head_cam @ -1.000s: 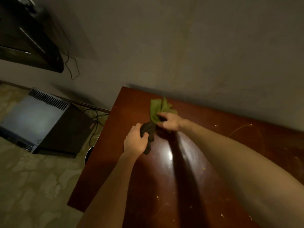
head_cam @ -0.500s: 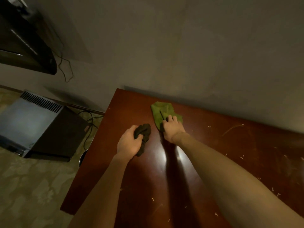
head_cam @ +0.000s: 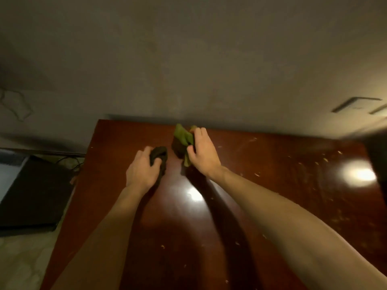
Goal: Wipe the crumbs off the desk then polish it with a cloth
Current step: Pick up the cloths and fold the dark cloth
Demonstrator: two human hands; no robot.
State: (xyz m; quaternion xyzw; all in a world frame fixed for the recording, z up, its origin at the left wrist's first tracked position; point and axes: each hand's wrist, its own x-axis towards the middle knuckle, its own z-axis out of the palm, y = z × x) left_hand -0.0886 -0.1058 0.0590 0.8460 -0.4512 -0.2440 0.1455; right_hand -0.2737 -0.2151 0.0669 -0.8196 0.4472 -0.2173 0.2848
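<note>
Left hand (head_cam: 144, 172): curled round a bunched dark cloth (head_cam: 160, 159), held low over the desk (head_cam: 117, 147); contact with the wood cannot be told
Right hand (head_cam: 202, 151): closed on a crumpled green cloth (head_cam: 183, 136) near the back edge of the desk, close to the wall (head_cam: 188, 59)
Crumbs (head_cam: 256, 174): small and pale, scattered mostly on the right half and toward the front
Step in hand: one cloth should be flattened under the palm, and the crumbs swept in long overlapping strokes toward one edge
Around: a dark box (head_cam: 35, 197) and cables (head_cam: 71, 162) are seen on the floor at the left
In the way: a blurred dark shape (head_cam: 377, 155) at the right edge may block a sweep there; what it is cannot be told
</note>
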